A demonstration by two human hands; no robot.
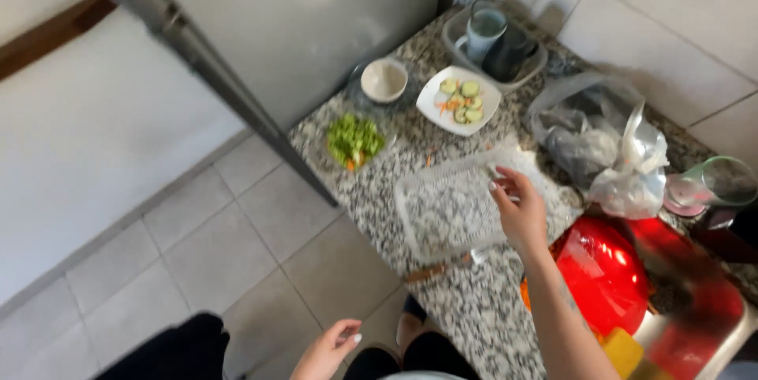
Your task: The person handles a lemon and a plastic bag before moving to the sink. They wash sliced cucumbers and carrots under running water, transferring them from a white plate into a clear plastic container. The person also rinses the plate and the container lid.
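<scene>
My right hand [521,210] reaches over the speckled granite counter [474,309] and its fingertips touch the right rim of a clear plastic tray [446,206] lying flat there. My left hand [328,352] hangs low off the counter's edge, above the floor, fingers loosely curled and holding nothing. A knife with a brown handle [430,271] lies just under the tray's near edge. Beyond the tray stand a square white plate of cucumber and carrot slices [459,100], a glass bowl of chopped greens [354,142] and a small empty white bowl [384,80].
A grey refrigerator [308,25] stands left of the counter. A container with cups [497,41] sits at the back. Crumpled plastic bags [604,147], a green-rimmed glass [714,183] and a red bowl [604,273] crowd the right side. Tiled floor [197,246] lies below.
</scene>
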